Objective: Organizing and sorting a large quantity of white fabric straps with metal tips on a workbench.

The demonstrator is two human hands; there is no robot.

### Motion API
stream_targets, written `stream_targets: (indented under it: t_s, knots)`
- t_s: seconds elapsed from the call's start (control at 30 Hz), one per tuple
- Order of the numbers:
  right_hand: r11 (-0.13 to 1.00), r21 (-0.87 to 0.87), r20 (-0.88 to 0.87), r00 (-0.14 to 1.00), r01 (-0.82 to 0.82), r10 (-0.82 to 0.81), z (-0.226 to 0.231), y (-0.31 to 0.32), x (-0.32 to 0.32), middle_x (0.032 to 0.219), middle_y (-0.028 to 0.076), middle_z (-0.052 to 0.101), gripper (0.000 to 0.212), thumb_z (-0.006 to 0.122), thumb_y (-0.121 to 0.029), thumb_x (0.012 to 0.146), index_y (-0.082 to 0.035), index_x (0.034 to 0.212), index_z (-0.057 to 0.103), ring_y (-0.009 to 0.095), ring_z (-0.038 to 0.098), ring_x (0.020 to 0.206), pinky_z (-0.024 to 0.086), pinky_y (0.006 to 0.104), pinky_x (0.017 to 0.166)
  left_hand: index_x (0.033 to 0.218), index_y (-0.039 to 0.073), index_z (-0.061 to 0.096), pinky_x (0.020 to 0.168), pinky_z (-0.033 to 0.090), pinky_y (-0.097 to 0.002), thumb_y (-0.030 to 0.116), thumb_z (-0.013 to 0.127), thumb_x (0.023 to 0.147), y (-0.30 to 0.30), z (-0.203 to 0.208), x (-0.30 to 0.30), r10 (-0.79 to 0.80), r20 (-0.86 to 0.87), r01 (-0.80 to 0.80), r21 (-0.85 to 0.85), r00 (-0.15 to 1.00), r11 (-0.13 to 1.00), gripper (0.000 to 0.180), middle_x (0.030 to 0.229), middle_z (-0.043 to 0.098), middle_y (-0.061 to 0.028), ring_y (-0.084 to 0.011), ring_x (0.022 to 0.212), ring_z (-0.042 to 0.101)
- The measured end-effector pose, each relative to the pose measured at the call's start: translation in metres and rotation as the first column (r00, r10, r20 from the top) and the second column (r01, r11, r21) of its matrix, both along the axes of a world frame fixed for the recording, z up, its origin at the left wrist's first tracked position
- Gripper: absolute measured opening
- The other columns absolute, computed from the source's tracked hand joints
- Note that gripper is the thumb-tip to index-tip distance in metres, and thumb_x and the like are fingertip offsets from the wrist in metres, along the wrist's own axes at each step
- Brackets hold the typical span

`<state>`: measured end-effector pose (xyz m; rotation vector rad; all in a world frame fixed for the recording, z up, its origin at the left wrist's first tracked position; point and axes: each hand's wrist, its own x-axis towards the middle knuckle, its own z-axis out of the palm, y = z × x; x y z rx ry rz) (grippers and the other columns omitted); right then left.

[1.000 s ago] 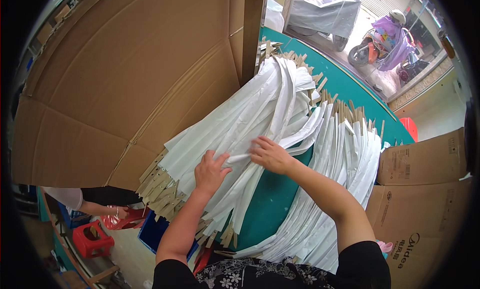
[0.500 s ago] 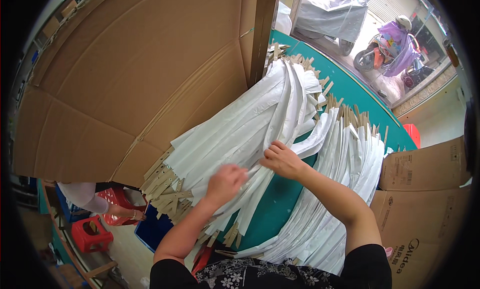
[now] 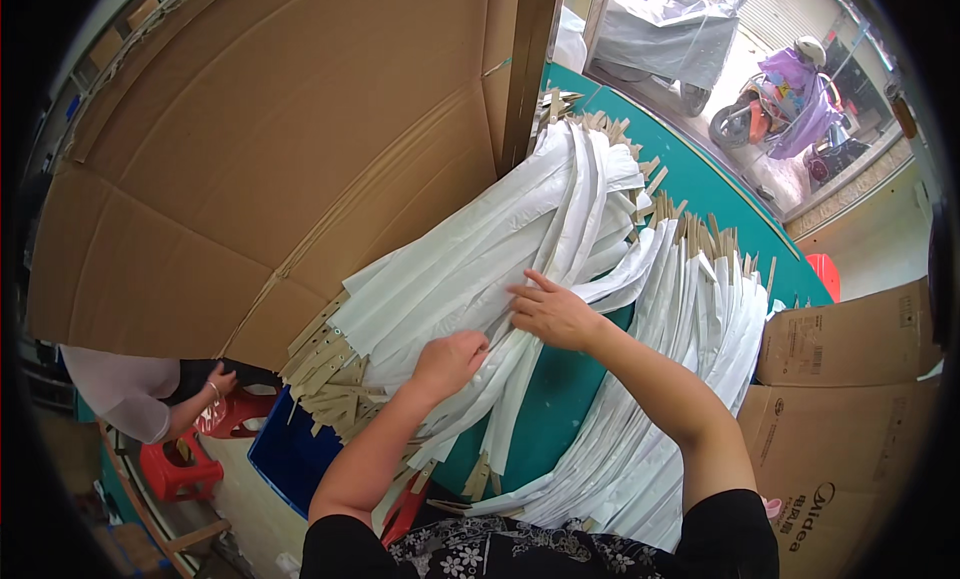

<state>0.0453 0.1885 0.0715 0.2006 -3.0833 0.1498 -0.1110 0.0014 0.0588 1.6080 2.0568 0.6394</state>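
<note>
Seemingly sorting white strips (image 3: 450, 269).
Spreading right hand (image 3: 556, 314), curling left hand (image 3: 447, 365) (cannot tell if clamped); likely needs gentle separating.

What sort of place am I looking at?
Probably a small street-side workshop: bundles of long white strips with tan ends lie on a green worktable, a large cardboard panel stands alongside, and a scooter is parked just outside.

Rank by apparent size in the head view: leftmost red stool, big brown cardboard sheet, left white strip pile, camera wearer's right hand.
1. Big brown cardboard sheet
2. Left white strip pile
3. Right hand and leftmost red stool: too alike to rank.
</note>
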Motion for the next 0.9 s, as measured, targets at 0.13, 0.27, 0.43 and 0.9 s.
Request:
stream_targets:
  t_s: [0.13,0.27,0.43,0.9]
  knots:
    - [0.993,0.080,-0.009,0.996,-0.086,0.087,-0.008,0.003,0.009,0.091,0.005,0.056,0.023,0.053,-0.007,0.084,-0.013,0.105,0.057,0.023,0.058,0.099,0.028,0.0434,0.114,0.103,0.007,0.062,0.078,0.049,-0.0409,0.021,0.071,0.081,-0.002,-0.014,-0.020,0.359,-0.047,-0.333,0.276,0.932,0.902,0.028,0.099,0.060,-0.0125,-0.0330,0.094,0.059]
    - [0.999,0.017,-0.003,0.999,-0.044,0.044,-0.005,0.000,0.013,0.092,0.006,0.056,0.029,0.054,-0.006,0.082,-0.013,0.110,0.056,0.023,0.057,0.097,0.033,0.0411,0.109,0.103,0.004,0.063,0.083,0.048,-0.0386,0.022,0.076,0.076,0.011,-0.009,-0.037,0.381,-0.226,-0.304,0.312,0.897,0.900,0.034,0.101,0.061,-0.0137,-0.0319,0.097,0.058]
    - [0.999,-0.034,0.052,0.998,0.022,-0.020,-0.001,-0.005,0.007,0.103,0.006,0.056,0.022,0.056,-0.007,0.082,-0.013,0.103,0.061,0.023,0.053,0.107,0.031,0.0428,0.110,0.093,0.007,0.065,0.086,0.046,-0.0413,0.022,0.077,0.072,0.020,0.009,-0.039,0.203,-0.256,-0.214,-0.014,0.945,0.977,0.028,0.096,0.060,-0.0128,-0.0310,0.098,0.056]
    - [1.000,-0.001,-0.032,0.999,0.032,-0.032,-0.008,-0.006,0.006,0.092,0.006,0.058,0.015,0.050,-0.010,0.087,-0.011,0.101,0.057,0.021,0.056,0.104,0.030,0.0409,0.110,0.127,0.004,0.053,0.095,0.039,-0.0445,0.028,0.073,0.080,0.027,-0.003,-0.075,0.473,-0.319,-0.404,0.260,0.822,0.877,0.056,0.120,0.056,-0.0128,-0.0295,0.114,0.051]
